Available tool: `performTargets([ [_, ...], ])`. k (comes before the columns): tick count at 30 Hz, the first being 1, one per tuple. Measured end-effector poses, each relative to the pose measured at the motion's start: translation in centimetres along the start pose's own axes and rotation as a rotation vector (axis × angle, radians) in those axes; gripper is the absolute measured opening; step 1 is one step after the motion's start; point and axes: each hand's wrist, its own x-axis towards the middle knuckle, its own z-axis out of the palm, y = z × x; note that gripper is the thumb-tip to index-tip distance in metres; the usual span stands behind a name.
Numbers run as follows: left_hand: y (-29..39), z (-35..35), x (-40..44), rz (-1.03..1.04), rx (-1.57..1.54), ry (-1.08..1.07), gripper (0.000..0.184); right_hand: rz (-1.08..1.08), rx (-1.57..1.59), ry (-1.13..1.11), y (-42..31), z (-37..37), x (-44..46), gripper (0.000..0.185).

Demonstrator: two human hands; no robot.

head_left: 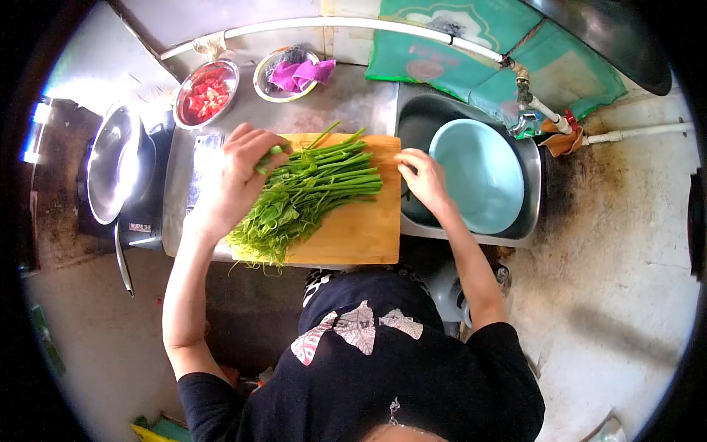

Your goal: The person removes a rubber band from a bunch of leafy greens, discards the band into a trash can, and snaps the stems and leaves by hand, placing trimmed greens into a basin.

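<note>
A thick bundle of leafy green shoots [324, 180] lies across a wooden cutting board [361, 243], stems to the right and leaves to the front left. Above the bundle's left side, my left hand [245, 163] is closed on a small bit of green shoot [274, 154]. My right hand [423, 177] is at the board's right edge, beside the sink. Its fingertips are drawn together and overlap that edge; whether anything is between them cannot be made out.
A light blue basin [477, 177] sits in the metal sink [535, 199]. Behind the board are a bowl of cut red pieces [207, 94] and a bowl with a purple cloth [302, 75]. A pan [114, 166] rests on the black cooker [143, 214] at left; a tap [526, 121] is above the sink.
</note>
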Motion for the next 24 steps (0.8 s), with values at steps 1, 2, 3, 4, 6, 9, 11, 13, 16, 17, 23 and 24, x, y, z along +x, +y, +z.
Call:
performTargets([
  [1, 0.3, -0.7, -0.1, -0.035, -0.014, -0.004, 0.008, 0.235, 0.228, -0.114, -2.2, -0.4, 1.1, 0.021],
  [2, 0.5, -1.3, -0.1, -0.049, 0.016, 0.002, 0.009, 0.153, 0.303, -0.089, -4.3, -0.2, 1.8, 0.024],
  [3, 0.5, -1.9, 0.0, -0.057, 0.049, 0.015, 0.01, 0.064, 0.375, -0.058, -5.7, 0.3, 2.5, 0.026],
  [4, 0.5, -2.4, -0.3, -0.109, 0.046, 0.052, 0.01, -0.055, 0.208, -0.052, -6.2, 1.0, 2.9, 0.026],
  [6, 0.8, -4.1, -0.8, -0.2, -0.032, 0.112, 0.01, -0.252, -0.052, -0.088, -6.0, 2.0, 3.9, 0.017],
  [9, 1.3, -6.9, -1.7, -0.262, -0.095, 0.209, 0.009, -0.381, -0.056, -0.059, -5.7, 1.6, 4.2, 0.009],
  [11, 1.9, -8.3, -2.0, -0.334, -0.174, 0.216, 0.01, -0.403, -0.121, -0.059, -6.6, 0.5, 4.1, 0.006],
  [13, 2.0, -7.9, -1.9, -0.353, -0.088, 0.243, 0.01, -0.416, -0.025, 0.005, -8.3, -1.4, 4.4, 0.008],
  [16, 0.8, -4.5, -1.3, -0.349, -0.109, 0.062, 0.008, -0.409, 0.094, 0.047, -10.7, -3.3, 5.0, 0.008],
  [17, 0.4, -3.2, -0.9, -0.324, -0.094, 0.007, 0.009, -0.366, 0.171, 0.035, -11.5, -4.0, 5.1, 0.008],
  [23, -1.4, 3.8, 0.9, 0.003, -0.073, -0.035, 0.017, -0.392, 0.244, 0.028, -14.2, -6.2, 4.7, 0.007],
  [24, -1.4, 4.3, 1.2, -0.015, -0.1, -0.108, 0.017, -0.409, 0.244, 0.046, -14.4, -6.3, 4.8, 0.009],
])
